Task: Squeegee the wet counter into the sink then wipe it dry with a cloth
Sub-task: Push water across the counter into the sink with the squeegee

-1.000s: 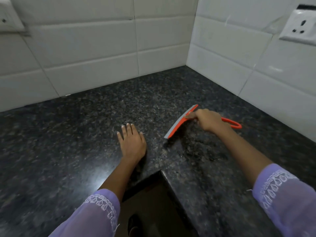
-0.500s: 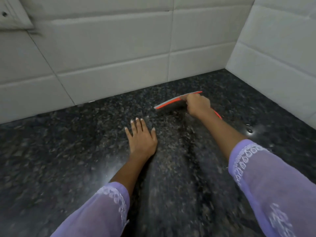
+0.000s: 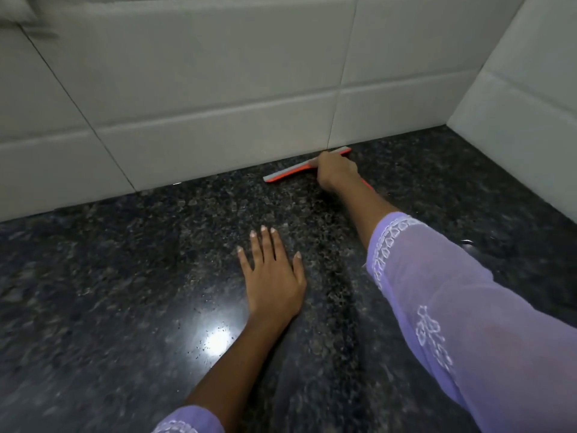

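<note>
my right hand [image 3: 337, 171] grips the orange squeegee [image 3: 290, 172] at the tiled wall [image 3: 218, 98]; my left hand [image 3: 274, 276] lies spread flat on the dark counter [image 3: 109, 292].

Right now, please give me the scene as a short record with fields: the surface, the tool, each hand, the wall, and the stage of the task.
surface: dark speckled granite counter, glossy, with a lamp glare
tool: orange squeegee with grey blade, blade along the foot of the wall
right hand: grips the squeegee, arm stretched forward
left hand: flat on the counter, fingers straight
wall: white tiled wall, meeting a second tiled wall at the right
stage: squeegee step; no sink or cloth in view
</note>
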